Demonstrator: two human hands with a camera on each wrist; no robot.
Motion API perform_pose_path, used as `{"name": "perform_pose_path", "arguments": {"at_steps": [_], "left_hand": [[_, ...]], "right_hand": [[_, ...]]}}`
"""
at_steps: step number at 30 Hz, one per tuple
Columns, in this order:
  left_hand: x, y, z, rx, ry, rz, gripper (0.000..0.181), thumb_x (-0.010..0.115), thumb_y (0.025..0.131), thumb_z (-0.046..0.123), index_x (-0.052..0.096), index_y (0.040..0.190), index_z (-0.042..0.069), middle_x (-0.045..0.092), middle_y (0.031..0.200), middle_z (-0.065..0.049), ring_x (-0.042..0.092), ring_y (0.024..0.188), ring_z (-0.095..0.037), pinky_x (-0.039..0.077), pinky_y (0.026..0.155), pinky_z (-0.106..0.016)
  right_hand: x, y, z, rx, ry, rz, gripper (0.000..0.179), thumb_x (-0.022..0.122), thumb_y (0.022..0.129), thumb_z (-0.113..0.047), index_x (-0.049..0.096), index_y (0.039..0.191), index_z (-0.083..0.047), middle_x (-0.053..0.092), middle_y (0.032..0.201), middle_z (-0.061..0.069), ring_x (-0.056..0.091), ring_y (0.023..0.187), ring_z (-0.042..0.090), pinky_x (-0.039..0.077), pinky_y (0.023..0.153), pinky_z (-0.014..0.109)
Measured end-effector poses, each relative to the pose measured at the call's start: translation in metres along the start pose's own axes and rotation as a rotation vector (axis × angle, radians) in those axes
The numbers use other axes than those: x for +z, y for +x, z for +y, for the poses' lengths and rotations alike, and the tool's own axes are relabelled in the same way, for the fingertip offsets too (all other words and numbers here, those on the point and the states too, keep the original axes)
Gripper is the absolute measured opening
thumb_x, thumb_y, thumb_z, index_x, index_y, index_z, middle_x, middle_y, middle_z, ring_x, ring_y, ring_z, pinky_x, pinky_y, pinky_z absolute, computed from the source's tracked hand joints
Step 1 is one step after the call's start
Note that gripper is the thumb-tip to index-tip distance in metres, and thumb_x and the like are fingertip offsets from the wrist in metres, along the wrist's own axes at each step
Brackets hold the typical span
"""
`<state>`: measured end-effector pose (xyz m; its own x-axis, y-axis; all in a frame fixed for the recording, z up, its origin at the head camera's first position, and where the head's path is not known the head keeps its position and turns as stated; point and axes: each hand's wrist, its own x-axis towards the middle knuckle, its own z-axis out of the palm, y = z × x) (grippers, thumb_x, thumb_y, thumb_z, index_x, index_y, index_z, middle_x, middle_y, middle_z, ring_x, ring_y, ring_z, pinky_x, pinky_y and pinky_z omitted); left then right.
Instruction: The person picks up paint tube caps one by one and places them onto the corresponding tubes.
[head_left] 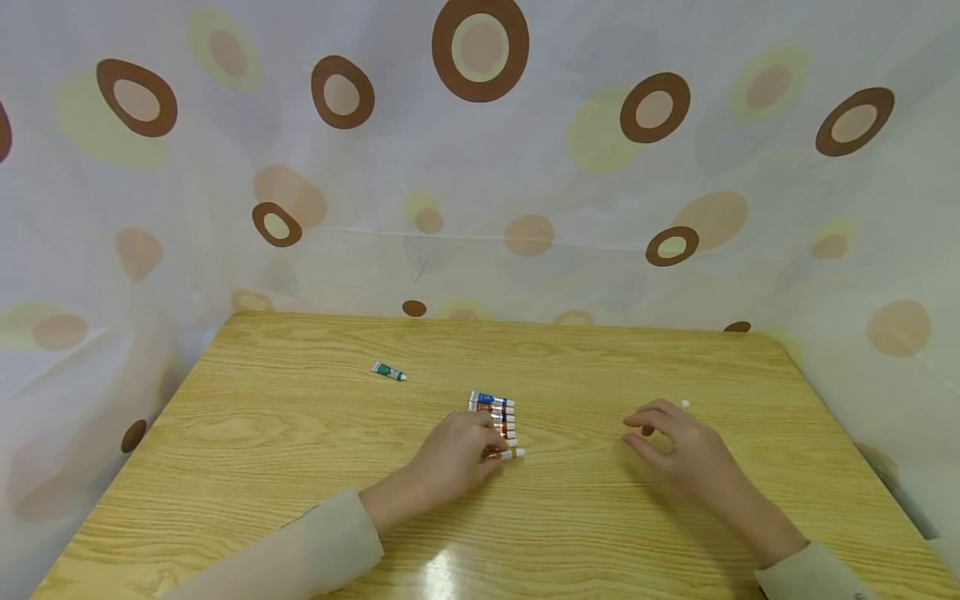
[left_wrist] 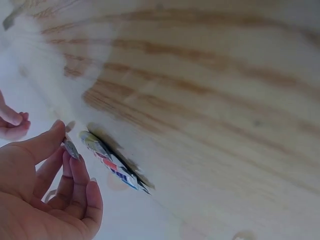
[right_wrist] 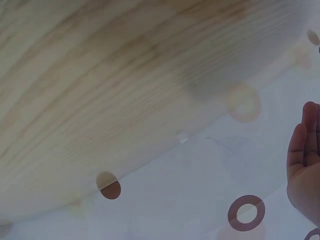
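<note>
My left hand (head_left: 456, 452) pinches a small paint tube (head_left: 513, 454) between thumb and fingertips, its white cap pointing right. In the left wrist view the tube (left_wrist: 70, 147) shows between the thumb and fingers, close beside the others. Several more paint tubes (head_left: 496, 401) lie side by side in a row, white caps to the right, partly covered by that hand. My right hand (head_left: 688, 450) hovers over the right part of the table, thumb and fingers curved and apart with nothing between them. At the edge of the right wrist view, only part of the right hand (right_wrist: 305, 165) shows.
A lone green paint tube (head_left: 388, 372) lies further back to the left. A tiny white piece (head_left: 686, 403) rests on the wooden table (head_left: 300, 417) just beyond the right hand. Behind and at the sides hangs a pale curtain (head_left: 480, 175) with round patterns.
</note>
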<state>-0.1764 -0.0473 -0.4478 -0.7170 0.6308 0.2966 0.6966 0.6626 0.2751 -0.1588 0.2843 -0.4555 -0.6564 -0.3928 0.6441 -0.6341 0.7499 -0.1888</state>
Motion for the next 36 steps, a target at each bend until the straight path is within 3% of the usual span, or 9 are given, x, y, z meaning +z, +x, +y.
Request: {"name": "perform_pose_path", "arguments": {"at_steps": [7, 14, 18, 24, 30, 36], "left_hand": [[0.002, 0.000, -0.002, -0.018, 0.014, -0.028, 0.017, 0.086, 0.084, 0.025, 0.083, 0.097, 0.013, 0.072, 0.090, 0.004, 0.060, 0.078, -0.005, 0.051, 0.076, -0.025], [0.003, -0.001, -0.002, -0.004, 0.037, -0.041, 0.017, 0.086, 0.084, 0.025, 0.082, 0.097, 0.013, 0.071, 0.089, 0.004, 0.060, 0.078, -0.005, 0.049, 0.072, -0.022], [0.005, -0.001, -0.003, 0.009, 0.062, -0.031, 0.017, 0.086, 0.084, 0.025, 0.082, 0.095, 0.013, 0.071, 0.088, 0.004, 0.062, 0.078, -0.005, 0.051, 0.073, -0.023], [0.007, -0.001, -0.003, 0.018, 0.099, -0.029, 0.016, 0.086, 0.084, 0.026, 0.083, 0.094, 0.015, 0.072, 0.088, 0.005, 0.063, 0.079, -0.006, 0.055, 0.077, -0.026], [0.008, -0.001, -0.003, 0.022, 0.128, -0.035, 0.015, 0.085, 0.085, 0.027, 0.083, 0.094, 0.016, 0.072, 0.087, 0.006, 0.063, 0.079, -0.006, 0.054, 0.077, -0.026], [0.008, -0.002, -0.003, 0.038, 0.134, -0.025, 0.013, 0.085, 0.085, 0.026, 0.082, 0.093, 0.015, 0.072, 0.086, 0.005, 0.065, 0.079, -0.008, 0.054, 0.076, -0.027]], "right_hand": [[-0.011, -0.003, 0.014, 0.170, -0.068, -0.034, 0.023, 0.087, 0.077, -0.004, 0.077, 0.097, -0.011, 0.070, 0.093, -0.005, 0.064, 0.077, 0.013, 0.052, 0.060, 0.027], [-0.022, -0.006, 0.035, 0.301, -0.103, -0.057, 0.019, 0.082, 0.085, -0.008, 0.077, 0.103, -0.008, 0.073, 0.098, 0.005, 0.066, 0.082, 0.023, 0.056, 0.068, 0.035], [-0.028, -0.008, 0.046, 0.402, -0.087, -0.118, 0.022, 0.078, 0.090, -0.011, 0.075, 0.110, -0.002, 0.071, 0.106, 0.014, 0.066, 0.087, 0.029, 0.055, 0.072, 0.037], [-0.032, -0.012, 0.060, 0.525, -0.048, -0.231, 0.034, 0.073, 0.096, -0.016, 0.068, 0.123, 0.005, 0.065, 0.117, 0.025, 0.065, 0.098, 0.040, 0.056, 0.077, 0.056], [-0.033, -0.015, 0.074, 0.590, -0.002, -0.336, 0.046, 0.067, 0.101, -0.024, 0.060, 0.133, 0.008, 0.058, 0.123, 0.028, 0.061, 0.106, 0.044, 0.056, 0.078, 0.055], [-0.029, -0.016, 0.086, 0.603, 0.018, -0.400, 0.052, 0.064, 0.103, -0.029, 0.056, 0.136, 0.011, 0.057, 0.124, 0.028, 0.061, 0.107, 0.044, 0.057, 0.083, 0.057]]}}
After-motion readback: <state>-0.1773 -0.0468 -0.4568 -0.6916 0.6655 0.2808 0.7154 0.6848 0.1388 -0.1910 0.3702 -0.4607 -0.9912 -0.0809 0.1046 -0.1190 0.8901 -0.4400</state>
